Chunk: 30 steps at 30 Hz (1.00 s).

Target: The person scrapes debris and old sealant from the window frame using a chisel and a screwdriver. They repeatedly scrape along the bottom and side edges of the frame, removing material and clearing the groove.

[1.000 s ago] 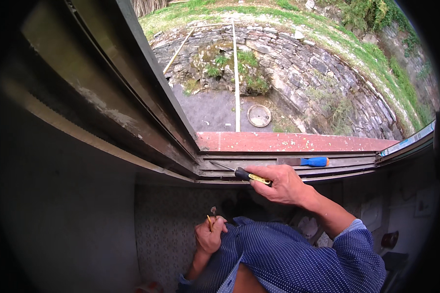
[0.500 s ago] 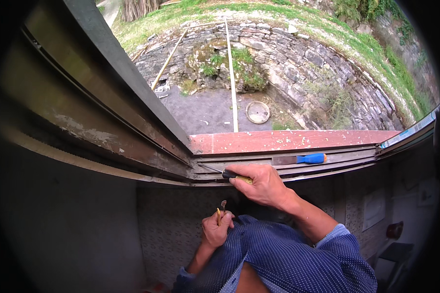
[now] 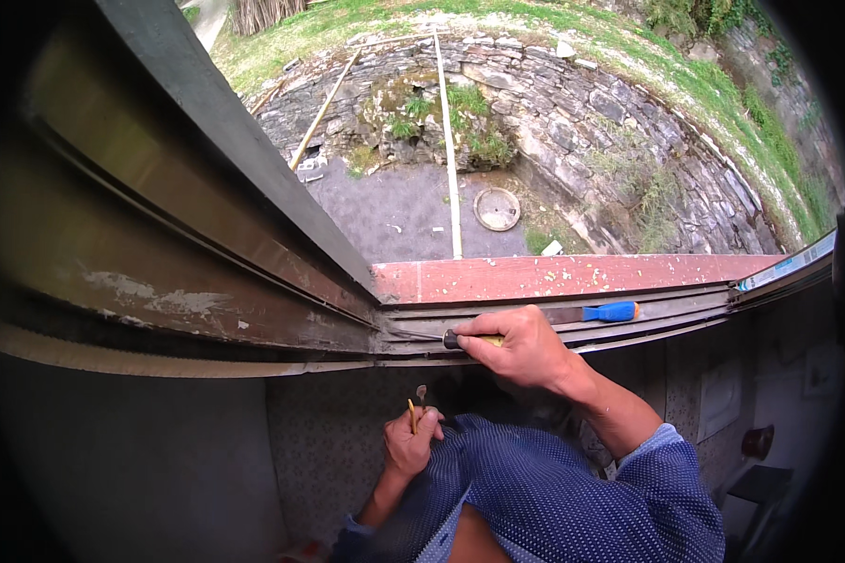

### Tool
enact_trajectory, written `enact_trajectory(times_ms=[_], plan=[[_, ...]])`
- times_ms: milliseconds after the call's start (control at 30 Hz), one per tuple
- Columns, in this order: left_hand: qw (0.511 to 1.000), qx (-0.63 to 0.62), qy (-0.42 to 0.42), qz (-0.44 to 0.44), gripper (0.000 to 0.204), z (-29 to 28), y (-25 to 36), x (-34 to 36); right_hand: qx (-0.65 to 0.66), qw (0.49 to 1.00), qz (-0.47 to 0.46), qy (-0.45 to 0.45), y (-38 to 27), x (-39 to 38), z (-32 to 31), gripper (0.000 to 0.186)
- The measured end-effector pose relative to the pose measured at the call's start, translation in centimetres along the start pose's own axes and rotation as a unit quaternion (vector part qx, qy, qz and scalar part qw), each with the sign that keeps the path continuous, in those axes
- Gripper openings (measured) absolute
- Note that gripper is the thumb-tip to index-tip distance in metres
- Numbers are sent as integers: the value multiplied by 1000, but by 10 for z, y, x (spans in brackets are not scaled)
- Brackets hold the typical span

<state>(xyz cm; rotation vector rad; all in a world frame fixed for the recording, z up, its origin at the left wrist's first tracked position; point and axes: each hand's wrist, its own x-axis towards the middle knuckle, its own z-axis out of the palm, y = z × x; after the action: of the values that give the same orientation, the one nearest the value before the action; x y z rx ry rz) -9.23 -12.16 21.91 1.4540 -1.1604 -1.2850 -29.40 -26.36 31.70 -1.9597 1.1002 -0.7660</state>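
1 screwdriver [image 3: 453, 340], black-and-yellow handle, thin metal shaft at the grooved window track [image 3: 685, 308] — right hand [image 3: 526, 347] with fingers closed around it. Left hand [image 3: 407, 447]: fingers curled tight on 1 thin yellow item [image 3: 412, 415], kind unclear. 1 flat-bladed tool [image 3: 610, 311], blue-handled, lies in the track beside 1 flecked red sill [image 3: 648, 271].

Clothing: dark blue cloth shirt [image 3: 563, 483] with small white dots
Front edge [image 3: 444, 533]: light blue strip along the shirt's opening
Right cuff [image 3: 650, 445]: light blue, ending the shirt's sleeve
Left hand [image 3: 410, 446], right hand [image 3: 524, 349]: bare
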Motion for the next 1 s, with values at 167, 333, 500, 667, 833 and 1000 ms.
enact_trajectory(times_ms=[167, 333, 500, 667, 833, 1000], plan=[[1000, 17, -14, -6, 28, -3, 8, 15, -27, 999, -21, 8, -8, -21, 7, 23], [999, 28, -9, 13, 28, -7, 9, 17, -29, 999, 27, 28, -19, -36, -18, 21], [1000, 19, 5, -9, 27, -8, 4, 15, 33, 996, 77, 35, -9, -7, 10, 17], [1000, 18, -7, -19, 28, -5, 10, 18, 36, 997, 59, 29, -18, -31, 20, 22], [999, 38, -7, -4, 28, -7, 11, 19, 4, 997, 82, 12, -27, -37, -9, 21], [999, 35, 5, -29, 28, -7, 11, 21, 21, 996, 80, 13, -18, -17, 15, 21]])
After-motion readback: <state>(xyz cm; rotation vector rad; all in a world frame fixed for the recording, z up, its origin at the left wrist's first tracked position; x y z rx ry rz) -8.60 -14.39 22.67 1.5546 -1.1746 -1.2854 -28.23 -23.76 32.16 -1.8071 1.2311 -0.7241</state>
